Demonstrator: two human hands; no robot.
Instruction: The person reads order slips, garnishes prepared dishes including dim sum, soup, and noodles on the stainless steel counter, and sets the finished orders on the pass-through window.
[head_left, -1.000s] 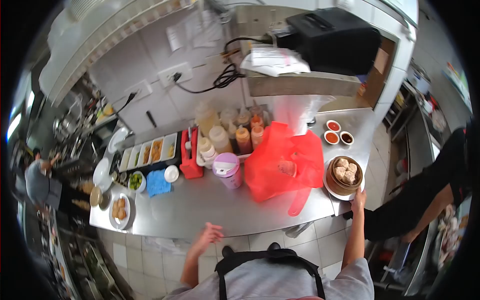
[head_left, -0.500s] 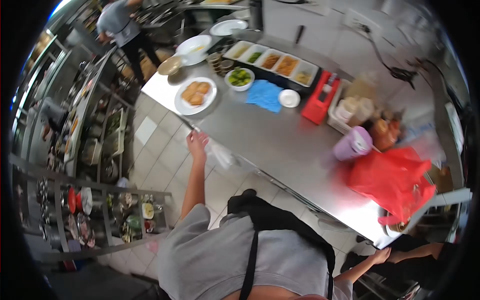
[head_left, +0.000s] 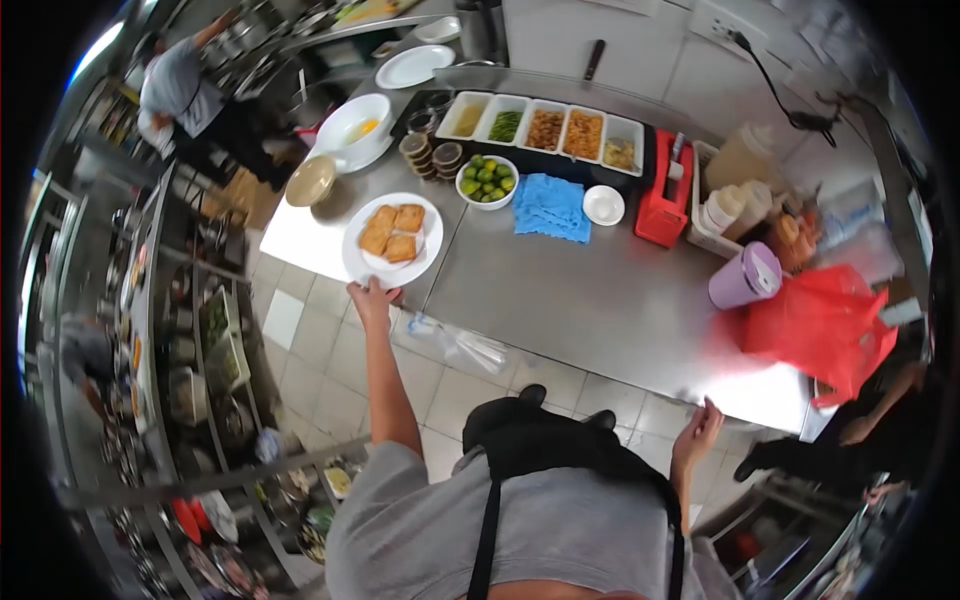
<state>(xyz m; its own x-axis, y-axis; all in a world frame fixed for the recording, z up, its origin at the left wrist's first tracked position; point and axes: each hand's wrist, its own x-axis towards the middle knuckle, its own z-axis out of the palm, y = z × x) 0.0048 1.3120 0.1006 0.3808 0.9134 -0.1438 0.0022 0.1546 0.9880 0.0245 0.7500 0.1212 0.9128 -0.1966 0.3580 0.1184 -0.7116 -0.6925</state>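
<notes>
My left hand (head_left: 372,302) is at the near rim of a white plate (head_left: 357,266), fingers partly extended; whether they touch the plate I cannot make out. Several golden-brown fried squares (head_left: 400,246) lie on a paper liner on the plate. The plate sits by the front edge of the steel counter (head_left: 520,290). My right hand (head_left: 699,432) hangs at the counter's front edge further right, loosely curled with fingers apart and nothing in it.
Behind the plate are a bowl of green citrus (head_left: 487,182), a blue cloth (head_left: 552,208), topping trays (head_left: 546,130) and a red holder (head_left: 664,192). A purple tumbler (head_left: 745,275) and red bag (head_left: 822,325) stand right. A co-worker (head_left: 185,90) stands far left; another person's arm (head_left: 885,408) is right.
My left hand has come up to the plate's near rim. My right hand has moved left along the counter edge, away from the person at right. The view has shifted.
</notes>
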